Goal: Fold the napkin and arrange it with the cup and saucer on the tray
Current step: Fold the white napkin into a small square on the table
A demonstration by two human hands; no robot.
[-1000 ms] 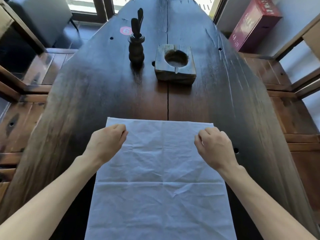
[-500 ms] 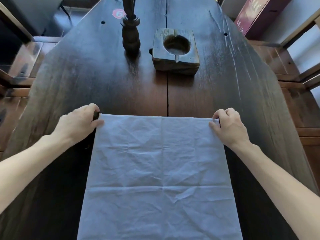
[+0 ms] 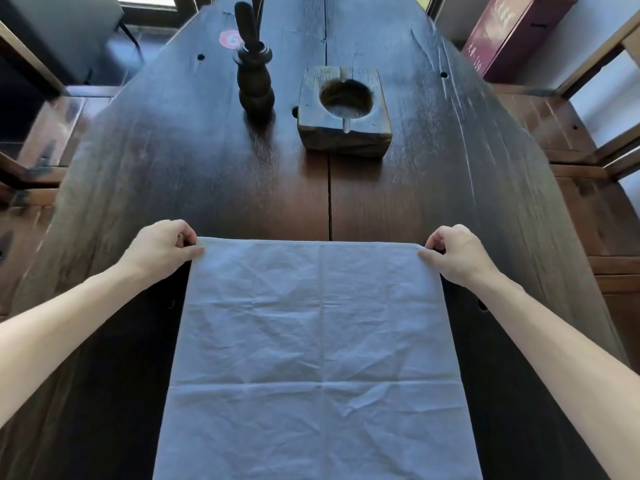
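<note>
A pale blue-grey napkin (image 3: 318, 341) lies spread flat and creased on the dark wooden table (image 3: 207, 174), its near end running out of the frame. My left hand (image 3: 162, 249) pinches the napkin's far left corner. My right hand (image 3: 457, 254) pinches the far right corner. The far edge is stretched straight between the two hands. No cup, saucer or tray is in view.
Beyond the napkin stand a dark turned wooden holder (image 3: 254, 77) with utensils in it and a square wooden block (image 3: 344, 112) with a round hollow. Wooden benches flank the table on both sides. A red box (image 3: 512, 32) leans at the far right.
My hands moved apart from the top of the napkin to its two far corners and pinched them. The far edge is now pulled straight.
</note>
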